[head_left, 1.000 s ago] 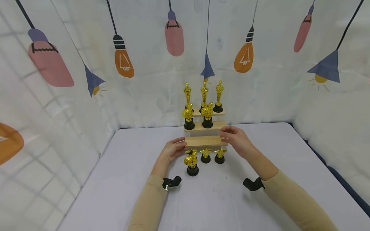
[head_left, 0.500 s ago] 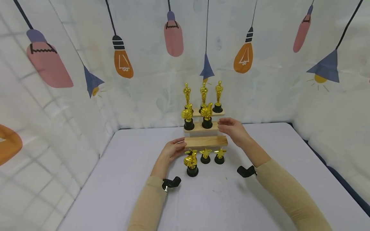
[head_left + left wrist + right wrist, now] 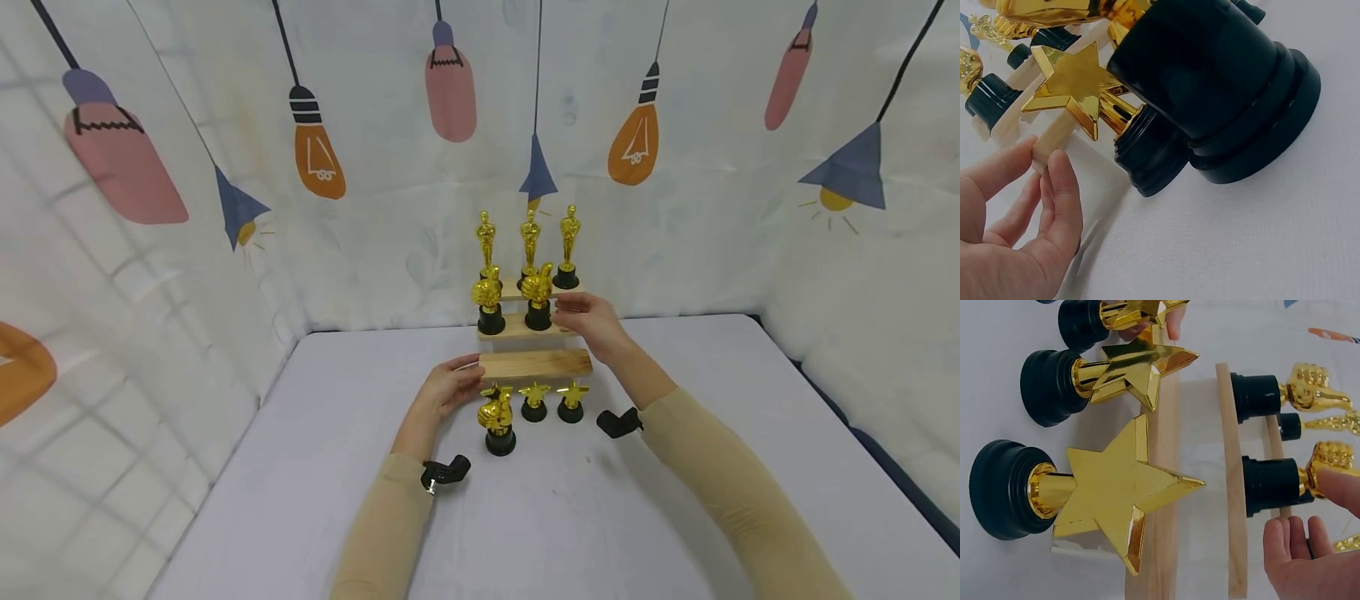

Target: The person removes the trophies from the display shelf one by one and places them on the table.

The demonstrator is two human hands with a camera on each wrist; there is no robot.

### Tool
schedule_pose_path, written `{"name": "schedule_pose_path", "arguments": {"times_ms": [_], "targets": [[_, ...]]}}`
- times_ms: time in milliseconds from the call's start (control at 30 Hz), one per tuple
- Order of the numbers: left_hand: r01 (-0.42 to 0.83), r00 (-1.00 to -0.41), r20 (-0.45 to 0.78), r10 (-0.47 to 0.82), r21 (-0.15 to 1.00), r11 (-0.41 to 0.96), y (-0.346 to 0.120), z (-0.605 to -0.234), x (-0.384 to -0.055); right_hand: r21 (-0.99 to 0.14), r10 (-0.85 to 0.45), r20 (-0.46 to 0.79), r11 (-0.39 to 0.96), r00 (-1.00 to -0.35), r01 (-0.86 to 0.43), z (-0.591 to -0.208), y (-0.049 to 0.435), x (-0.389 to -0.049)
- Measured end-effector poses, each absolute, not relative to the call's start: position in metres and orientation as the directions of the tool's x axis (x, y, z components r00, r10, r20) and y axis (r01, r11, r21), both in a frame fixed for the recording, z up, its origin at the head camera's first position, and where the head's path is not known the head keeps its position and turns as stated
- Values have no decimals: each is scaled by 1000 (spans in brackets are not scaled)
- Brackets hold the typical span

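Observation:
My left hand (image 3: 450,387) pinches the left end of the lowest wooden plank (image 3: 536,364) of a tiered stand. In the left wrist view, thumb and fingers lie on either side of the plank's end (image 3: 1055,139). My right hand (image 3: 588,321) is just right of a gold thumbs-up trophy (image 3: 537,288) on the middle plank (image 3: 517,327). In the right wrist view its thumb overlaps the gold part of that trophy (image 3: 1270,485), and the fingers lie beside the black base; contact is unclear. Another thumbs-up trophy (image 3: 490,320) stands at that plank's left.
Three figure trophies (image 3: 567,248) line the top plank. Star trophies (image 3: 572,404) stand on the white table (image 3: 600,517) before the stand, with a third thumbs-up trophy (image 3: 498,423) in front of the leftmost. A patterned cloth (image 3: 375,250) hangs behind.
My right hand has left the right end of the lowest plank and moved up and left to the right-hand thumbs-up trophy. My left hand has stayed at its plank end.

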State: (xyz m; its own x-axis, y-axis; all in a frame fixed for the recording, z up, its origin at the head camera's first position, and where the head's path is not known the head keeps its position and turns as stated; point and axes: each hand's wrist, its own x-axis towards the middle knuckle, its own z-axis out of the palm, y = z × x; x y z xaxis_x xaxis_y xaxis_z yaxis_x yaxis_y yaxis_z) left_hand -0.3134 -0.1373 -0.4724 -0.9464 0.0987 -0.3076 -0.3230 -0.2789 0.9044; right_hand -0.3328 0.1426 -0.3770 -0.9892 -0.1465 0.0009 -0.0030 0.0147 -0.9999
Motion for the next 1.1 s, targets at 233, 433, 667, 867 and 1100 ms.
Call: {"name": "schedule_pose_path", "arguments": {"times_ms": [233, 433, 667, 867, 1100], "targets": [[-320, -947, -302, 105, 902, -290, -138, -475, -315, -1000, -140, -14, 5, -990, 13, -374, 137, -339], [-317, -948, -301, 101, 900, -298, -138, -476, -315, -998, -123, -42, 45, -992, 36, -374, 132, -346], [-320, -947, -307, 92, 899, -298, -138, -477, -315, -994, -120, -58, 99, -991, 46, -376, 126, -350], [-319, -948, -304, 95, 900, -297, -138, -478, -315, -991, -117, -47, 129, -992, 32, -375, 123, -349], [-316, -949, -302, 92, 900, -299, -138, -478, -315, -986, -131, -30, 167, -991, 8, -376, 119, -350]]}}
